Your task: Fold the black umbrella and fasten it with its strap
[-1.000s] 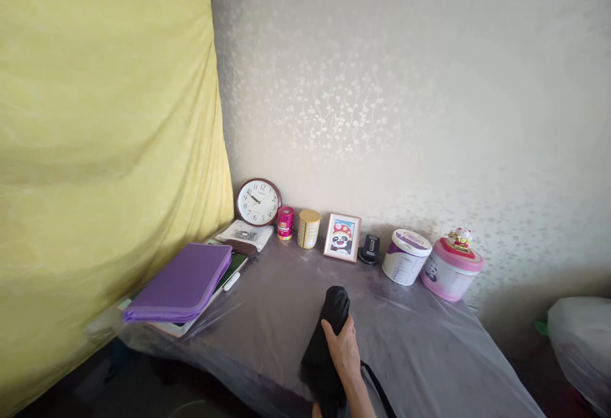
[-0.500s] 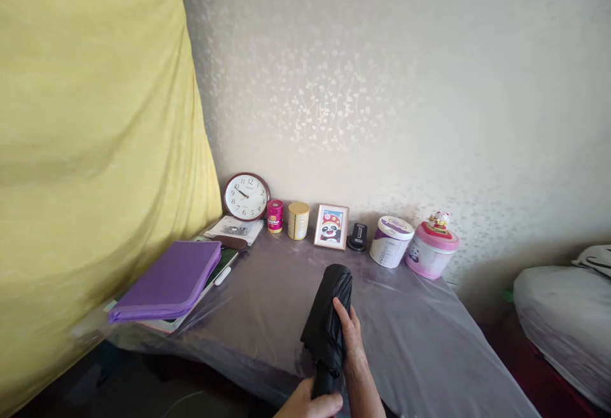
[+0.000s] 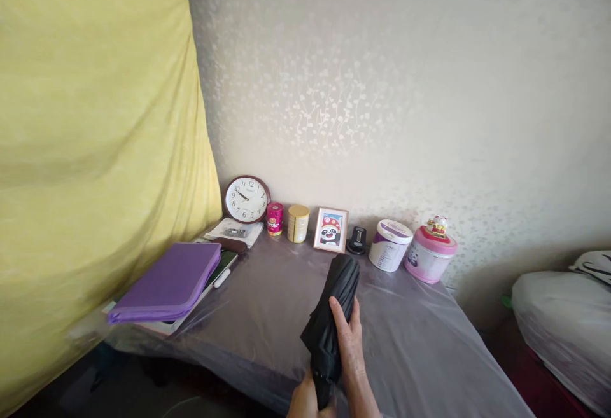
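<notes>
A folded black umbrella (image 3: 329,316) is held over the front part of the table, its top end pointing up and away from me. My left hand (image 3: 305,400) is closed around the handle at the lower end, partly cut off by the bottom edge of the view. Along the right side of the folded canopy lies my right hand (image 3: 350,341), thumb on the near face and fingers wrapped around the far side, where they are mostly hidden.
Grey covered table (image 3: 410,335). A purple folder (image 3: 167,281) lies on books at left. Along the wall stand a clock (image 3: 247,199), a pink can (image 3: 275,219), a yellow-lidded can (image 3: 298,224), a panda picture frame (image 3: 330,230), a black device (image 3: 356,240) and two tubs (image 3: 390,246).
The umbrella's top end has risen slightly and shifted right. My left hand has moved a little lower, and the right hand still rests along the canopy. The view has tilted slightly.
</notes>
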`<state>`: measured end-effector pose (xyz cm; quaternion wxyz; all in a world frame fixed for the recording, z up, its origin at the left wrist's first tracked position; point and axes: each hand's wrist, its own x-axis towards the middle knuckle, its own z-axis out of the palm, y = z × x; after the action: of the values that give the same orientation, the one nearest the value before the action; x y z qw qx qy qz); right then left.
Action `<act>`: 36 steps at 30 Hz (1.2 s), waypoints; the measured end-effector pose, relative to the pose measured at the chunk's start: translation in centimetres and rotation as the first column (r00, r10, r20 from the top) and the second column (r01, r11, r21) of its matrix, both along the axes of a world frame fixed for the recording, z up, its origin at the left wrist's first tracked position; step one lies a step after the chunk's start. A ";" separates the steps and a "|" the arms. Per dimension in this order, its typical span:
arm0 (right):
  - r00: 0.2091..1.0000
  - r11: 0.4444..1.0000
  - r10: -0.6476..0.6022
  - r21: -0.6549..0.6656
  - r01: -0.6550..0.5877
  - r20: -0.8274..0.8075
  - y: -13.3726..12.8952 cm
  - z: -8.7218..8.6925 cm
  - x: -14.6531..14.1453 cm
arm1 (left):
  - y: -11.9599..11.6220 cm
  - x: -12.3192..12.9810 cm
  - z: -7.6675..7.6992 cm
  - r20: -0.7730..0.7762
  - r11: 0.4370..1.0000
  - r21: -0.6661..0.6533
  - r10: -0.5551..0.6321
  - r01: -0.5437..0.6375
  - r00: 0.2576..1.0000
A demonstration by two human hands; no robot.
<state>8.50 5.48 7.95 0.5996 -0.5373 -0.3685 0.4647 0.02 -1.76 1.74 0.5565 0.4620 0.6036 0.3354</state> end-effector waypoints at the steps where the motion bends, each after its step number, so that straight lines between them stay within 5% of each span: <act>1: 1.000 1.000 -0.012 -0.008 0.012 0.002 0.0 0.0 -0.1 | 0.1 -0.1 -0.1 -0.094 1.000 0.030 0.006 -0.004 0.996; 3: 0.999 1.000 -0.023 -0.015 0.022 -0.035 -0.1 0.0 -0.2 | 0.2 -0.2 -0.2 -0.246 0.998 0.067 0.010 0.007 0.969; 6: 0.983 1.000 0.002 -0.015 -0.005 -0.185 -0.6 0.3 -0.2 | 0.2 -0.6 0.4 -0.222 0.992 0.114 -0.024 0.050 0.975; 9: 0.939 0.996 0.061 -0.037 -0.078 -0.340 -1.2 0.7 0.1 | -0.2 -0.8 1.7 0.046 0.980 0.138 -0.148 0.140 0.988; 12: 0.916 0.986 0.122 -0.056 -0.155 -0.383 -1.5 1.0 0.6 | -0.6 -0.6 2.9 0.355 0.969 -0.009 -0.228 0.247 0.907; 14: 0.918 0.981 0.161 -0.047 -0.190 -0.362 -1.5 1.2 0.7 | -0.8 -0.2 3.1 0.403 0.969 -0.036 -0.211 0.245 0.891; 19: 0.957 0.988 0.156 0.020 -0.156 -0.245 -1.3 1.2 0.4 | -0.4 0.3 1.4 0.040 0.987 0.151 -0.066 0.059 0.997; 25: 0.991 0.999 0.033 -0.027 -0.037 -0.132 -1.4 1.2 -0.3 | 0.1 -0.5 -0.5 -0.310 0.995 0.075 -0.043 0.070 0.950; 29: 0.977 0.996 0.053 -0.065 -0.068 -0.206 -1.8 1.7 -0.1 | -0.3 -0.9 1.6 -0.024 0.980 0.120 -0.154 0.156 0.988; 32: 0.960 0.993 0.094 -0.049 -0.111 -0.265 -2.0 1.9 0.2 | -0.8 -0.9 3.7 0.431 0.964 0.072 -0.261 0.255 0.864; 36: 0.978 0.991 0.110 -0.054 -0.121 -0.175 -1.8 1.4 0.5 | -0.9 -0.6 4.3 0.422 0.971 0.023 -0.225 0.238 0.878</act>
<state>9.01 3.68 9.38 0.5836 -0.4919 -0.3307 0.5550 -0.57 -2.62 6.03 0.7164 0.4392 0.4147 0.3491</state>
